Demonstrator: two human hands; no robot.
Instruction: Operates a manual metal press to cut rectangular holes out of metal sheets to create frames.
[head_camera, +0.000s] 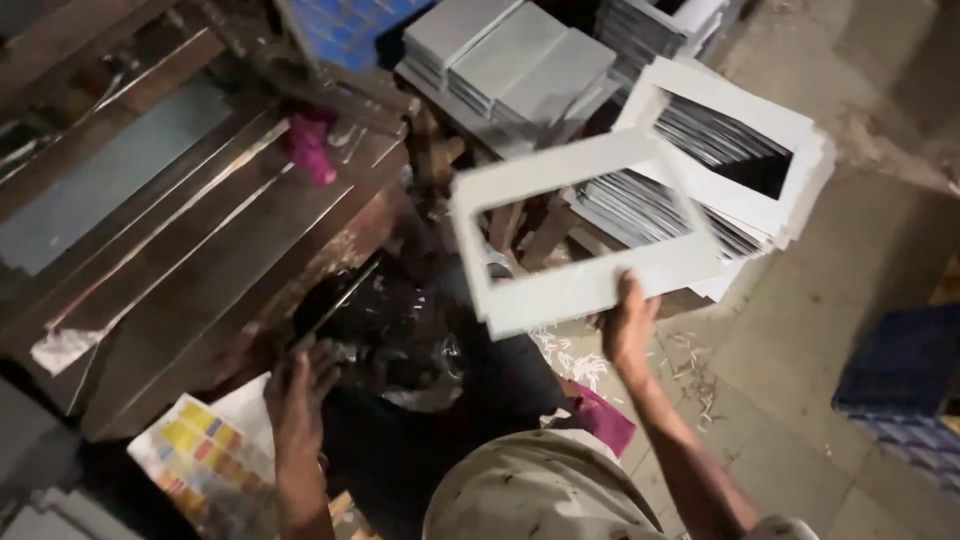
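Observation:
My right hand (628, 322) grips the lower edge of a white cardboard frame (585, 283) with a rectangular cut-out, held up in the air and blurred. Just beyond it lies a stack of the same white frames (800, 150). My left hand (298, 392) rests low at the left, fingers bent, touching the edge of a dark machine part (385, 330). It holds nothing that I can make out.
A dark metal work surface (200, 250) with a pink rag (310, 150) fills the left. Stacks of grey boards (510, 55) stand behind. A colourful printed sheet (200, 460) lies at lower left. Paper scraps (580, 365) litter the concrete floor; a blue crate (905, 365) stands at right.

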